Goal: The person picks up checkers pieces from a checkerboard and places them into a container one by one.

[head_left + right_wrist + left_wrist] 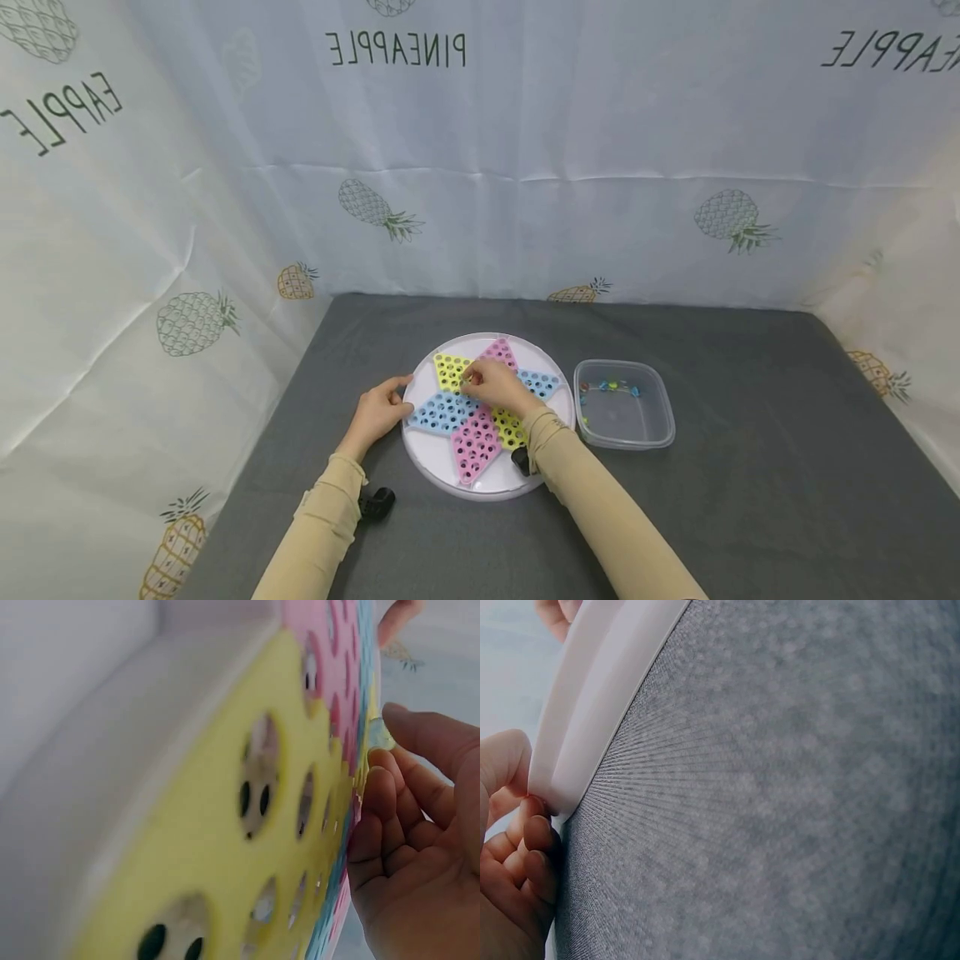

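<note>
A round white Chinese checkers board (431, 467) with a pink, yellow and blue star of holes lies on the grey cloth. My left hand (378, 410) holds the board's left rim, thumb and index finger spread along it. The left wrist view shows its other fingers (536, 847) curled beside the rim's lower edge. My right hand (497, 387) reaches over the board to the far yellow point (447, 367). Thumb and index finger pinch a clear, greenish marble (380, 733) close over the holes, while the remaining fingers are curled at the board's surface.
Right of the board stands a clear plastic container (637, 429) with several small coloured marbles (613, 386) along its far and left sides. A black wrist device (377, 504) sits under the left sleeve. A pineapple-print curtain (525, 233) hangs behind the table.
</note>
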{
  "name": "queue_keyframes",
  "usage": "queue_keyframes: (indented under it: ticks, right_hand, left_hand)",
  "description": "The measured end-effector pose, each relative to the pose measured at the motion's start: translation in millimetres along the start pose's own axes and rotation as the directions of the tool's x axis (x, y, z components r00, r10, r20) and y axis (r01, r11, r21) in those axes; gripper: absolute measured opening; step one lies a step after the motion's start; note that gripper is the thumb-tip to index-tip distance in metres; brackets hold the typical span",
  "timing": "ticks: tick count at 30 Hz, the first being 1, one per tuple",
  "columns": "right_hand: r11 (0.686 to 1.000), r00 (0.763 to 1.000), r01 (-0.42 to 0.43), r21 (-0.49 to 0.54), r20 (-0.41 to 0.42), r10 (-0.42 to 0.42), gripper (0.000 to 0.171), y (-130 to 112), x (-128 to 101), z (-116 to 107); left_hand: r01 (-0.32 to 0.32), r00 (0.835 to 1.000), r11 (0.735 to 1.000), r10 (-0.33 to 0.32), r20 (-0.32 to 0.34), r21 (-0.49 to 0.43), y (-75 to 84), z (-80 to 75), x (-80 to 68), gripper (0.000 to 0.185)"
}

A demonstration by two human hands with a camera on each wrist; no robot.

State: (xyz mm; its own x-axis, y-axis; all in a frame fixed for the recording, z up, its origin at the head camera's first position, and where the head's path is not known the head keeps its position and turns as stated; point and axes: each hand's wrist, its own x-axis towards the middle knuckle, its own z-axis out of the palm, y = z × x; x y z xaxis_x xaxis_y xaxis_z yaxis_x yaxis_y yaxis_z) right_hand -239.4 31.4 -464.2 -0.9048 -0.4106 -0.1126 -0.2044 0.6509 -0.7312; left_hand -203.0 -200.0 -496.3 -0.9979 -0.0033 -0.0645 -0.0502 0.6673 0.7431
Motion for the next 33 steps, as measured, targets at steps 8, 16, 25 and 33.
queue_keyframes:
  ticks: [8,16,25,33]
  right_hand:
    - [0.998,1.000,-0.023,-0.057,-0.010,0.022,0.023,4,2,6]
    - [0.999,0.999,-0.030,-0.009,-0.012,0.030,0.021,4,-2,6]
    - [0.999,0.996,0.025,0.048,-0.085,-0.021,0.022,-6,-16,-11]
    - [0.996,0.986,0.066,0.052,-0.159,-0.056,0.024,-3,-42,-29]
  left_hand:
    - [-0.003,1.000,1.000,0.003,0.002,0.002,0.3,0.6,-1.3,0.053]
    - [-0.002,1.000,1.000,0.002,0.000,0.003,-1.6,1.8,-2.2,0.053]
    - [-0.013,1.000,1.000,0.013,0.001,-0.007,-2.5,-1.6,1.0,0.053]
    - [-0.004,1.000,1.000,0.003,0.004,0.006,-1.1,0.5,0.4,0.053]
